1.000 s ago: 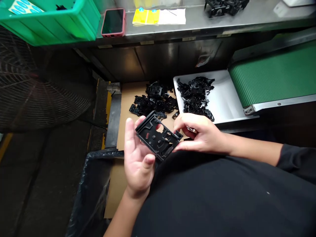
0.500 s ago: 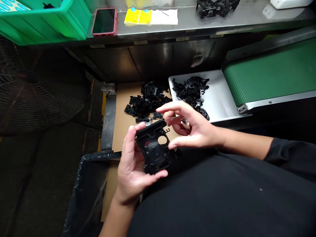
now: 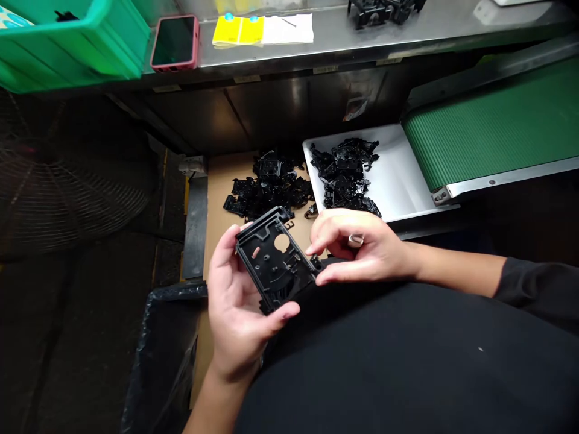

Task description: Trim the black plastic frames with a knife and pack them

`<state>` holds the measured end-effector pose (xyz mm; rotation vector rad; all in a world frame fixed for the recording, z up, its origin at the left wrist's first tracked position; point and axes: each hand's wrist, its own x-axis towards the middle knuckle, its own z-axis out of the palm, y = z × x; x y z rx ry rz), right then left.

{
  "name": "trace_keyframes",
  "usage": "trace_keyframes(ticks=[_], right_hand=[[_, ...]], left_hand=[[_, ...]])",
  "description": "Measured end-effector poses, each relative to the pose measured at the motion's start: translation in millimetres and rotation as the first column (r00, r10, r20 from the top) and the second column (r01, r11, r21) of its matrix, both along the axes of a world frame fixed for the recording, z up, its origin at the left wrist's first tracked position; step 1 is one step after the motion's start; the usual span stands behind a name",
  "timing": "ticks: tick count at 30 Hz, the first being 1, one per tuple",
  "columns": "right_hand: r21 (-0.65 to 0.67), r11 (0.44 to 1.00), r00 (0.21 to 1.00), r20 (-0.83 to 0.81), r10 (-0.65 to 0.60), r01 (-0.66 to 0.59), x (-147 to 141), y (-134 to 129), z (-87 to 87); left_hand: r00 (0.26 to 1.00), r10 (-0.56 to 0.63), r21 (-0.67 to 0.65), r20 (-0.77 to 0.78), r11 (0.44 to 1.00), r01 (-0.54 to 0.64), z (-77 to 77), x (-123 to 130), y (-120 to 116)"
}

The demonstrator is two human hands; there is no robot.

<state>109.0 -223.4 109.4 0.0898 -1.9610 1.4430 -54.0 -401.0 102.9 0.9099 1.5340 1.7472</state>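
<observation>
Frame centre: left hand (image 3: 235, 316) grips the black part (image 3: 277, 276), presumably steadying it; right hand (image 3: 367, 246) pinches its corner between fingertips.

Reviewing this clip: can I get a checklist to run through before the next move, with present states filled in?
1. Left hand holding the black part: ok, along its left side.
2. Right hand firmly gripping: cannot tell; thumb and finger flank a corner of the part.
3. Part's recessed face visible: ok.
4. Part's back visible: not ok, hidden.
5. Loose pieces on the cardboard laid out singly: not ok, jumbled heap.
6. Green belt stopped: cannot tell.
</observation>
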Motion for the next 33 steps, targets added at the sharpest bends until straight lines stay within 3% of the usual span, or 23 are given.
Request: trace_keyframes(ticks=[6, 10, 24, 33], right_hand=[[-0.158, 0.980, 0.993, 0.044, -0.113, 0.118, -3.1, 1.0, 2.0], [-0.207, 0.964, 0.985, 0.069, -0.157, 0.168, -3.0, 2.5, 3.4], [-0.362, 0.910, 0.977, 0.129, -0.168, 0.204, -3.1, 12.0, 5.7], [-0.358, 0.929, 0.994, 0.091, -0.063, 0.092, -7.7, 27.8, 0.5]], left_hand=[[0.942, -0.018, -0.159, 0.335, 0.984, 0.075, 23.7, 10.9, 16.9], [0.890, -0.030, -0.177, 0.455, 0.976, 0.123, 29.3, 11.9, 25.3], [0.867, -0.048, -0.159, 0.496, 0.977, 0.145, 29.5, 14.9, 40.6], [0.875, -0.075, -0.137, 0.479, 0.978, 0.158, 23.5, 9.2, 48.9]])
